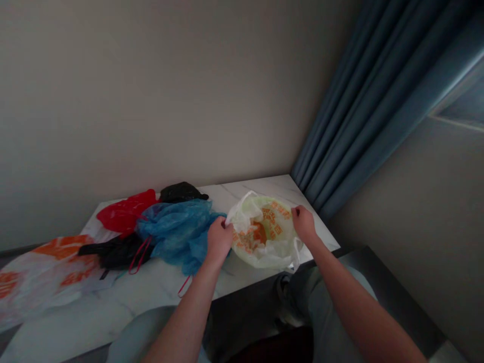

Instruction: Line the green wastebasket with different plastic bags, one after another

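A pale plastic bag with orange print lies on the white marbled table near its right end. My left hand is closed on the bag's left edge. My right hand is closed on its right edge, so the bag is stretched between the two hands. A crumpled blue plastic bag lies right beside my left hand, touching it.
A red bag and black bags lie behind the blue one. Another black bag and a white bag with orange print lie to the left. A blue curtain hangs at the right. My knees are below the table edge.
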`<state>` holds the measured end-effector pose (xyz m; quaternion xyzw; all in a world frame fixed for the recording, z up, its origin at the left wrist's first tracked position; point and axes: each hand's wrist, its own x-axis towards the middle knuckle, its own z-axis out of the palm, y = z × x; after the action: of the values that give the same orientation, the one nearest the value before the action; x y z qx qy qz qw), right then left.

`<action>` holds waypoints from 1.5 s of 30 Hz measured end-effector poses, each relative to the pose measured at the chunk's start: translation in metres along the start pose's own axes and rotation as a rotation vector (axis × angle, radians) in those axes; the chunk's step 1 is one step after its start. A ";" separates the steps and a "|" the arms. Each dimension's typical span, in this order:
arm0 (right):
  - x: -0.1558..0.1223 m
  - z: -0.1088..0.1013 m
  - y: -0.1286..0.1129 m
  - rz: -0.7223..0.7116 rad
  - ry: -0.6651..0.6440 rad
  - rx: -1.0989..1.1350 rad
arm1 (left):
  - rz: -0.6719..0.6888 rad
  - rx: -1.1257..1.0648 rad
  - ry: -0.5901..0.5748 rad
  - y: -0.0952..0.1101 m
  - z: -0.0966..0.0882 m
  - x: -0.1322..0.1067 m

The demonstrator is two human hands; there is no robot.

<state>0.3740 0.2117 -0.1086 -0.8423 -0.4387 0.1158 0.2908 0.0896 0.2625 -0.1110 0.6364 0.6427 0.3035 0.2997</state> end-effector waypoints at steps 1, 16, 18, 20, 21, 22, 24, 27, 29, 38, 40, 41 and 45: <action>-0.003 -0.001 -0.004 -0.047 0.032 -0.080 | 0.034 0.049 0.021 0.004 -0.001 -0.001; -0.032 -0.005 -0.036 -0.006 -0.018 -0.381 | 0.104 -0.155 -0.061 0.024 0.007 -0.002; -0.031 -0.006 -0.034 0.019 -0.049 -0.356 | 0.111 -0.191 -0.065 0.024 0.006 -0.001; -0.024 -0.010 -0.029 0.024 -0.068 -0.297 | 0.130 -0.180 -0.034 0.020 0.003 -0.001; -0.018 -0.012 -0.025 0.033 -0.074 -0.259 | 0.137 -0.162 -0.015 0.018 0.002 -0.001; -0.011 -0.015 -0.020 0.052 -0.078 -0.211 | 0.134 -0.141 0.002 0.015 0.000 -0.001; 0.005 -0.020 -0.011 0.137 -0.085 -0.048 | 0.068 -0.125 0.017 0.009 -0.005 -0.001; 0.027 -0.022 -0.001 0.295 -0.128 0.259 | -0.152 -0.287 -0.098 0.000 -0.018 -0.007; 0.034 -0.019 0.001 0.351 -0.203 0.392 | -0.285 -0.502 -0.303 -0.004 -0.029 -0.014; 0.032 0.005 -0.006 0.519 -0.536 0.712 | -0.607 -0.643 -0.600 -0.019 -0.040 -0.026; 0.033 0.006 -0.006 0.505 -0.590 0.769 | -0.593 -0.626 -0.614 -0.019 -0.040 -0.023; 0.034 0.006 -0.005 0.496 -0.624 0.804 | -0.584 -0.610 -0.608 -0.018 -0.040 -0.022; 0.034 0.005 -0.002 0.422 -0.521 0.813 | -0.540 -0.531 -0.539 -0.012 -0.044 -0.021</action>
<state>0.3908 0.2416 -0.1092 -0.6746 -0.2372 0.5384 0.4457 0.0482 0.2413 -0.0925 0.4036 0.5847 0.1923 0.6770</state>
